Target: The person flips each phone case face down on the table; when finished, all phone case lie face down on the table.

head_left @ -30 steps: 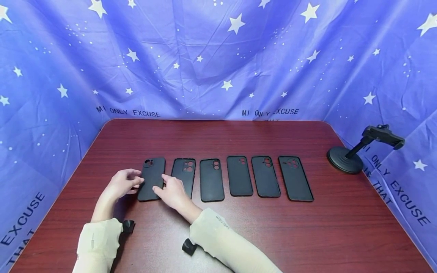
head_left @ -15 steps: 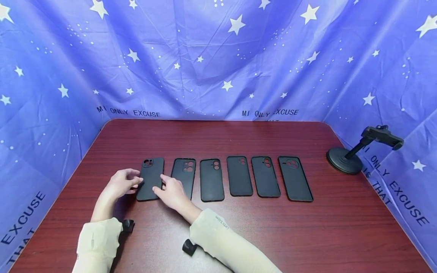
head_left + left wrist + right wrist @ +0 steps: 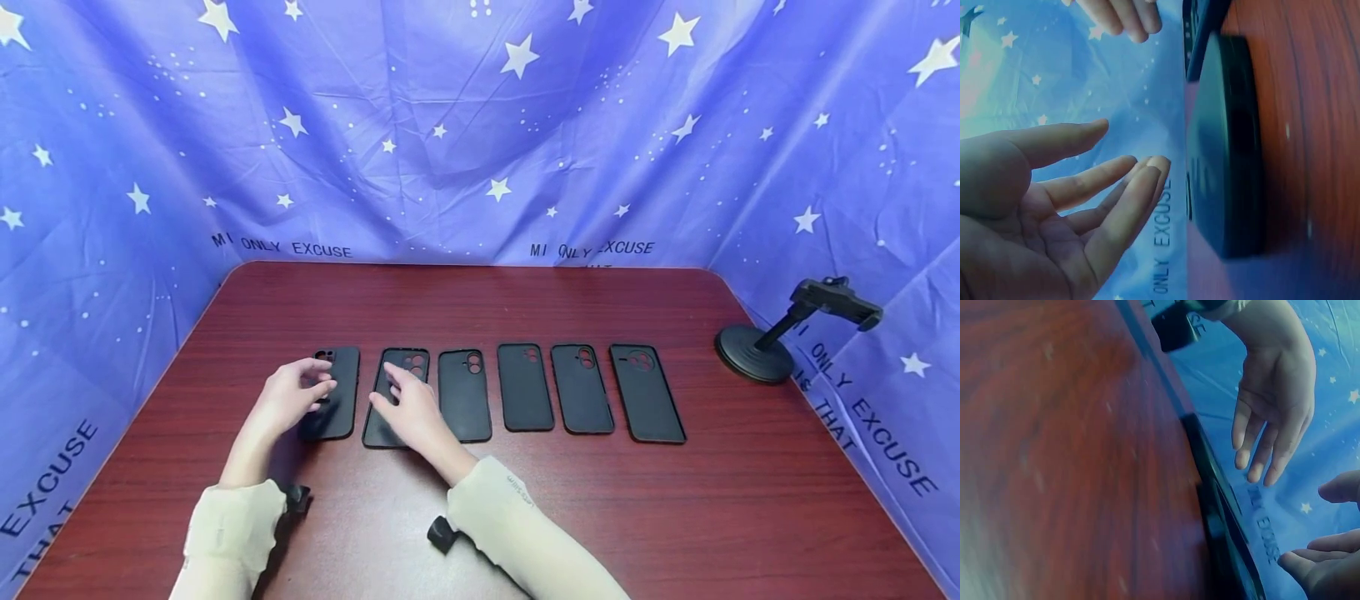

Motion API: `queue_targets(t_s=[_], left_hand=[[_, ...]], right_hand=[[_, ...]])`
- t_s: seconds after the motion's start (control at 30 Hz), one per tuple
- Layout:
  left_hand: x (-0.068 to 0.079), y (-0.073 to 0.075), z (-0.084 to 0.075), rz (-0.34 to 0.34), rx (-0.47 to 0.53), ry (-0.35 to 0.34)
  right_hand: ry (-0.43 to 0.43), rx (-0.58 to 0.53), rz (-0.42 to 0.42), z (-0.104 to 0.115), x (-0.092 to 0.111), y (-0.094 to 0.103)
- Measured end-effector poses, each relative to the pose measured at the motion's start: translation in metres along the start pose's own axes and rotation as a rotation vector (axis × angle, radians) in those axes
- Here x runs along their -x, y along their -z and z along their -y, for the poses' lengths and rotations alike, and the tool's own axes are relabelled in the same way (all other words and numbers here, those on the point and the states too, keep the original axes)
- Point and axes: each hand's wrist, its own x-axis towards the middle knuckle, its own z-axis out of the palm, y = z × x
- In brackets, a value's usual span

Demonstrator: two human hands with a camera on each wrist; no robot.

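Note:
In the head view a row of black phone cases lies on the table. The leftmost phone case (image 3: 345, 402) has its back up, camera cutout at its upper left. Over its left side hovers my left hand (image 3: 281, 400), fingers loosely bent, holding nothing; the left wrist view shows a gap between that hand (image 3: 1072, 206) and the phone case (image 3: 1229, 169). My right hand (image 3: 415, 417), thumb and fingers apart, is over the second phone case (image 3: 377, 427), which lies inside up and is partly hidden by it. The right wrist view shows that hand (image 3: 1332, 562) above the cases.
To the right lie more inside-up phone cases: a third (image 3: 463, 404), then others (image 3: 527, 392) (image 3: 583, 392) as far as the rightmost case (image 3: 651, 396). A black phone stand (image 3: 757, 354) is at the table's right edge. A starry blue curtain (image 3: 480, 150) hangs behind.
Both hands have left the edges of the leftmost phone case and lifted. The right hand has moved right, over the second case; the left hand has shifted slightly right. The leftmost case slid slightly left.

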Motion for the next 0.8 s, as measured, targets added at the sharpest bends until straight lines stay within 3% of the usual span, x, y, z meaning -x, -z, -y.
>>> queue_targets(t_s=[0.13, 0.27, 0.57, 0.8], left_hand=[[-0.003, -0.009, -0.008, -0.031, 0.030, -0.058], [-0.006, -0.018, -0.010, -0.048, 0.013, -0.092], [-0.011, -0.040, -0.016, 0.046, 0.010, -0.031], [-0.011, -0.049, -0.018, 0.094, 0.029, -0.018]], right_hand=[[0.017, 0.091, -0.075, -0.008, -0.005, 0.013], [-0.016, 0.088, -0.106, -0.016, -0.010, 0.022], [-0.097, 0.067, -0.055, -0.021, -0.010, 0.028], [-0.100, 0.077, -0.016, -0.021, -0.008, 0.030]])
